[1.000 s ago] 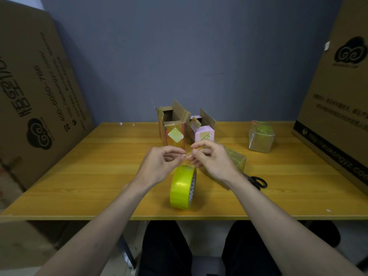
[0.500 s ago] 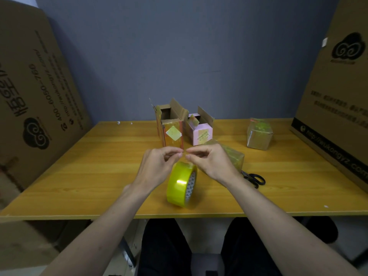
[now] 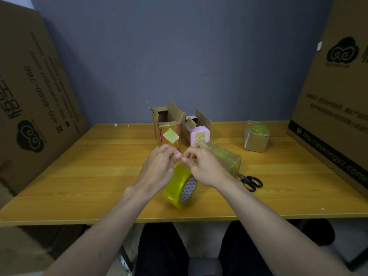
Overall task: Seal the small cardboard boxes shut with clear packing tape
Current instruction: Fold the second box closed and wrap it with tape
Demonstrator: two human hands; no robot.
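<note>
Pinching at the same spot, the left hand (image 3: 159, 166) and the right hand (image 3: 207, 166) meet fingertip to fingertip just above the tape roll (image 3: 179, 188), their fingers curled in tight (whatever strip of clear tape lies between them is too thin to make out, so I cannot tell what exactly each one grips). The yellowish roll stands on edge on the wooden table (image 3: 79, 176), near the middle of its front edge, with its patterned core facing right. Behind the hands, toward the table's back edge, stand two small boxes with flaps up: a taller brown open box (image 3: 167, 132) with a square label on its front, and just beside it on the right a pink box (image 3: 199, 134). A tape-wrapped box (image 3: 227, 158) lies tilted behind the right hand, partly hidden by it, and black-handled scissors (image 3: 251, 181) lie just beside that box, on its right. Another wrapped box (image 3: 256, 138) sits well apart toward the back right corner. Large cardboard sheets (image 3: 33, 96) lean at the table's left and right edges
</note>
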